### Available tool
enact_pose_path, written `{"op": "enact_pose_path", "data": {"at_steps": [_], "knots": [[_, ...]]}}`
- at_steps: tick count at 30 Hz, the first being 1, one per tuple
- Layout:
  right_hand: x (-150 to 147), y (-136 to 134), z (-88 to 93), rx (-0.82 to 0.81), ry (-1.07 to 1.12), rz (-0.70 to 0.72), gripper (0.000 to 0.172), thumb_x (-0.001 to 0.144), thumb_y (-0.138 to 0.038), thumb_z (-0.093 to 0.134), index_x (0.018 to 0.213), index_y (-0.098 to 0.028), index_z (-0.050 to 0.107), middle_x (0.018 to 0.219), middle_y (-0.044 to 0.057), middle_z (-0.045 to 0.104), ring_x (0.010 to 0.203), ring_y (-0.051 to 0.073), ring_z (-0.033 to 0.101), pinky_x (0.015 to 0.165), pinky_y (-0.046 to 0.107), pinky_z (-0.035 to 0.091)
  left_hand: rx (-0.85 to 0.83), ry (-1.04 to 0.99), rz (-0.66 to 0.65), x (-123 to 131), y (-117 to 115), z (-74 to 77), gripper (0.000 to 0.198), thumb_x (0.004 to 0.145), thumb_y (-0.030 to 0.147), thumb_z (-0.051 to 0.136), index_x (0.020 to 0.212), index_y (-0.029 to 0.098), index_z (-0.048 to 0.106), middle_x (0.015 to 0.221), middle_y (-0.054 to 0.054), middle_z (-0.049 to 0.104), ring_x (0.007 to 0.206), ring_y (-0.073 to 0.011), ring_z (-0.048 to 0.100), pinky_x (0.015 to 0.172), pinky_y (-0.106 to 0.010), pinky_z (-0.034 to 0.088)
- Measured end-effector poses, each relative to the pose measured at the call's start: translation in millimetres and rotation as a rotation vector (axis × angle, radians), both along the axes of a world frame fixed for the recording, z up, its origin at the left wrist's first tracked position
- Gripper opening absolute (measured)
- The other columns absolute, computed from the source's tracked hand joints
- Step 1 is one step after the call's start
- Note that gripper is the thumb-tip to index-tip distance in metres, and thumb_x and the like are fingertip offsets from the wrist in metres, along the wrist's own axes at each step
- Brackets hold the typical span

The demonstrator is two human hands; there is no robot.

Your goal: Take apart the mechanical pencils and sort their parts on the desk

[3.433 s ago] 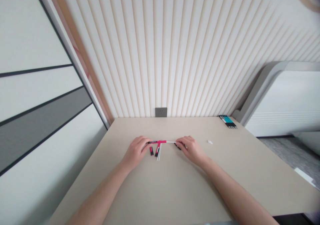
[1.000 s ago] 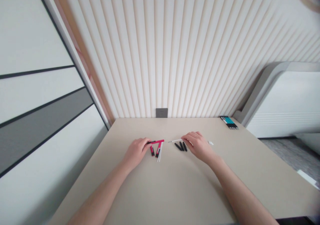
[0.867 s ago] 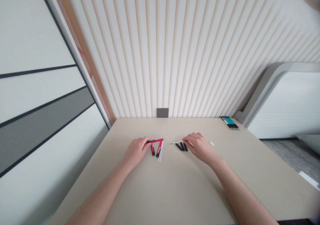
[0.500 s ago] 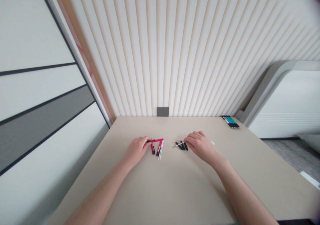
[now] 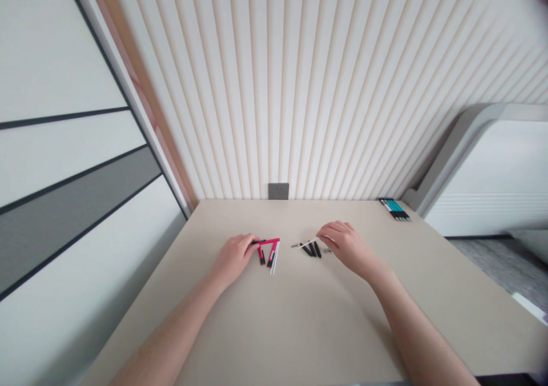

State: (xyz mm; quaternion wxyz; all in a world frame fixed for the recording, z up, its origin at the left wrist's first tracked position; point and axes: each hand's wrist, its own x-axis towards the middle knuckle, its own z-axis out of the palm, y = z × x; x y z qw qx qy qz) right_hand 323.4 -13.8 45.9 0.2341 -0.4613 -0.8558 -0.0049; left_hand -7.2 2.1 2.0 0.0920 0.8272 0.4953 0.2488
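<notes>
Inspection of the pale laminate table (image 5: 299, 317) finds the left hand (image 5: 233, 257) at the left group of parts, its fingers (image 5: 248, 242) curled closed at the dark end of a red pen barrel (image 5: 269, 241). Contact appears likely, but whether they actually grip cannot be told from this view. The barrel's long axis runs crosswise, extending rightward from those fingers. Below it lie two short red-and-black pen sections (image 5: 261, 256) and two thin white sticks (image 5: 274, 258), the sticks running toward the person. The right hand (image 5: 347, 246) is open, fingers lightly curved and holding nothing visible. A thin white tube (image 5: 303, 244) lies to that hand's left, nearly crosswise and slightly tilted, its right end just beside the fingers; the right hand is clearly the nearer to it. Three black pen pieces (image 5: 311, 249) lie side by side beneath the tube, with a small grey part (image 5: 327, 250) close by. A bundle of teal-and-black pens (image 5: 394, 209) sits well apart at the far right corner, and a wall socket (image 5: 278, 191) is mounted above the far edge.
</notes>
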Motion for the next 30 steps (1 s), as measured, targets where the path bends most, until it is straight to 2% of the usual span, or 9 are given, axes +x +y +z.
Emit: {"op": "enact_pose_path", "data": {"at_steps": [6,10,14,16,19,21,24,26,30], "knots": [[-38,-13,-18.3,-0.134,-0.041,0.219,0.019,0.097,-0.025,0.048,0.094,-0.024,0.067,0.095,0.005,0.067,0.092,0.018,0.058,0.082,0.032,0.039,0.005,-0.005,0.000,0,0,-0.3,0.015,0.095,0.029,0.048,0.099,0.024,0.062,0.093,-0.003,0.069,0.086,-0.0210,0.064,0.078,-0.033,0.047],[-55,-18,-33.2,-0.138,-0.082,0.208,0.018,0.095,-0.023,0.050,0.093,-0.024,0.068,0.092,0.005,0.066,0.091,0.019,0.057,0.081,0.033,0.039,0.017,-0.007,0.025,0,0,2.8,0.016,0.095,0.030,0.048,0.097,0.023,0.061,0.091,-0.003,0.069,0.085,-0.0213,0.064,0.077,-0.033,0.047],[-54,-14,-32.7,-0.090,-0.097,0.177,0.018,0.096,-0.025,0.050,0.101,-0.024,0.067,0.096,0.005,0.067,0.092,0.019,0.057,0.083,0.033,0.039,0.019,-0.014,0.039,1,-1,5.7,0.015,0.095,0.031,0.047,0.095,0.023,0.060,0.088,-0.003,0.069,0.084,-0.0214,0.064,0.074,-0.032,0.046],[-43,-7,-28.3,-0.058,-0.095,0.086,0.021,0.097,-0.025,0.047,0.101,-0.024,0.067,0.096,0.006,0.068,0.091,0.020,0.058,0.082,0.033,0.039,0.010,-0.008,0.034,1,-1,5.8,0.015,0.096,0.030,0.046,0.095,0.023,0.059,0.090,-0.003,0.069,0.085,-0.0211,0.064,0.074,-0.031,0.046],[-12,9,-23.6,-0.026,-0.080,-0.203,0.025,0.098,-0.024,0.043,0.099,-0.022,0.068,0.095,0.008,0.069,0.092,0.022,0.059,0.082,0.034,0.039,-0.018,0.009,0.029,3,-1,5.1,0.016,0.096,0.030,0.045,0.097,0.023,0.060,0.091,-0.003,0.069,0.085,-0.0209,0.064,0.075,-0.031,0.045],[14,20,-23.8,-0.064,-0.102,-0.419,0.025,0.097,-0.024,0.045,0.101,-0.021,0.069,0.099,0.009,0.069,0.097,0.023,0.058,0.084,0.034,0.038,-0.033,0.015,0.024,4,-1,4.8,0.018,0.097,0.031,0.044,0.097,0.023,0.060,0.091,-0.003,0.069,0.085,-0.0210,0.063,0.075,-0.031,0.045],[50,31,-27.1,-0.219,-0.138,-0.649,0.027,0.094,-0.025,0.045,0.102,-0.021,0.070,0.106,0.009,0.069,0.104,0.024,0.057,0.086,0.034,0.038,-0.041,0.017,0.021,5,-1,5.0,0.019,0.097,0.031,0.043,0.098,0.023,0.060,0.091,-0.004,0.069,0.085,-0.0211,0.063,0.075,-0.031,0.044],[66,34,-29.7,-0.294,-0.135,-0.737,0.028,0.092,-0.027,0.045,0.104,-0.021,0.070,0.109,0.010,0.068,0.106,0.025,0.057,0.087,0.035,0.039,-0.041,0.017,0.024,4,-1,5.1,0.020,0.097,0.032,0.043,0.098,0.023,0.060,0.090,-0.003,0.068,0.085,-0.0214,0.063,0.075,-0.031,0.044],[78,34,-34.7,-0.376,-0.114,-0.794,0.026,0.084,-0.032,0.055,0.102,-0.021,0.071,0.102,0.011,0.070,0.100,0.026,0.061,0.083,0.036,0.041,-0.037,0.017,0.037,3,0,3.6,0.019,0.096,0.032,0.044,0.096,0.023,0.060,0.090,-0.004,0.069,0.085,-0.0224,0.063,0.076,-0.032,0.044]]}}
